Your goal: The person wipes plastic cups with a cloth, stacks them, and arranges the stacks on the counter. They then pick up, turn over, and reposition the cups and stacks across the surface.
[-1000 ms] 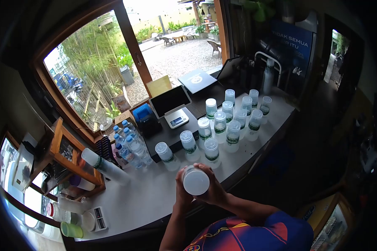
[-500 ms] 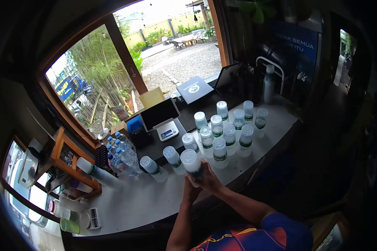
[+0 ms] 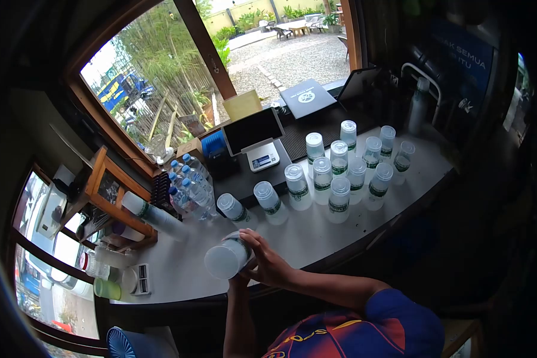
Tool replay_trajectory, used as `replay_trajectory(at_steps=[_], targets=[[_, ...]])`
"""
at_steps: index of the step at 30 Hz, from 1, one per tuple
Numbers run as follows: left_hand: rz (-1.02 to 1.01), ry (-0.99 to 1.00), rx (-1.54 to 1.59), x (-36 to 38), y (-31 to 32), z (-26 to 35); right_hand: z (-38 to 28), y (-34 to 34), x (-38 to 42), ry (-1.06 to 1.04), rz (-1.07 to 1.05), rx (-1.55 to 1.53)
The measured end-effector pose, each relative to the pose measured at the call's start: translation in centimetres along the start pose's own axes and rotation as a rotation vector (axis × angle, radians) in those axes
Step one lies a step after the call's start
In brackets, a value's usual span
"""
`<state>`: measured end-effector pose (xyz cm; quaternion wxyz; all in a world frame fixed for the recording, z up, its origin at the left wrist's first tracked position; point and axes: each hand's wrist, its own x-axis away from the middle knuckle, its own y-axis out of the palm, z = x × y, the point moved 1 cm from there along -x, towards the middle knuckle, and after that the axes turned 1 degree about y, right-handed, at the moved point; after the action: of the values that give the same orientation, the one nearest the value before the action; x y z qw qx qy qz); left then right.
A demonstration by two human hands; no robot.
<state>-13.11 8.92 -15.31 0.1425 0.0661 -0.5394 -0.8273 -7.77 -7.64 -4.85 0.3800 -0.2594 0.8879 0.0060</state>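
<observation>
A frosted plastic cup (image 3: 227, 260) with a green label is tilted above the counter's front edge, its round end towards me. My right hand (image 3: 269, 262) wraps round its side, fingers closed on it. My left hand (image 3: 240, 279) grips from below, partly hidden by the cup. Several similar cups with green labels stand on the counter, the nearest being a leaning one (image 3: 234, 207), another beside it (image 3: 271, 203) and a third (image 3: 298, 186). Further right is a cluster with one cup in front (image 3: 339, 200).
The grey counter (image 3: 286, 241) holds several water bottles (image 3: 191, 188), a tablet on a stand (image 3: 253, 132), a dark box (image 3: 308, 99) and a long stack of cups (image 3: 155, 216). A small scale (image 3: 141, 280) and a wooden shelf (image 3: 110, 191) are at the left.
Both hands have brought the cup left and towards me, off the row, and tipped it so its round end faces me. The camera view has shifted too.
</observation>
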Motion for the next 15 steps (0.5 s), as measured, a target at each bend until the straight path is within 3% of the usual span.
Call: replay_trajectory(at_steps=[2,4,5,6,7,9,10,11,12,13,15], targets=[[-0.166,-0.071,0.045,-2.2,3.2,4.0,-2.3,0.1,-4.5,-0.097,0.030,0.024],[-0.367,-0.009,-0.169,-5.3,6.7,7.3,-4.1,0.1,-8.9,-0.138,0.089,0.033],[-0.463,0.302,-0.896,-6.9,8.2,8.1,-4.4,0.3,-10.8,-0.146,0.125,0.052],[-0.379,0.695,-1.591,-8.6,9.6,9.0,-3.8,0.6,-12.4,-0.125,0.152,0.108],[-0.385,0.831,-1.859,-10.1,10.5,9.5,-2.7,1.0,-13.6,-0.105,0.179,0.166],[-0.274,0.809,-1.778,-12.5,10.2,8.5,0.1,1.6,-14.4,0.000,0.201,0.136],[-0.212,0.639,-1.523,-12.0,11.6,7.6,2.4,2.3,-14.0,0.088,0.204,0.105],[-0.179,0.587,-1.552,-12.0,9.9,7.0,4.6,3.0,-13.1,0.173,0.212,0.077],[-0.295,0.621,-1.519,-12.5,7.7,6.2,5.9,3.2,-11.9,0.251,0.194,0.020],[-0.324,0.484,-1.418,-12.5,6.1,5.1,6.7,3.4,-10.4,0.296,0.169,0.045],[-0.348,0.412,-1.522,-10.5,0.4,3.3,9.3,4.8,-6.0,0.426,0.175,0.027]])
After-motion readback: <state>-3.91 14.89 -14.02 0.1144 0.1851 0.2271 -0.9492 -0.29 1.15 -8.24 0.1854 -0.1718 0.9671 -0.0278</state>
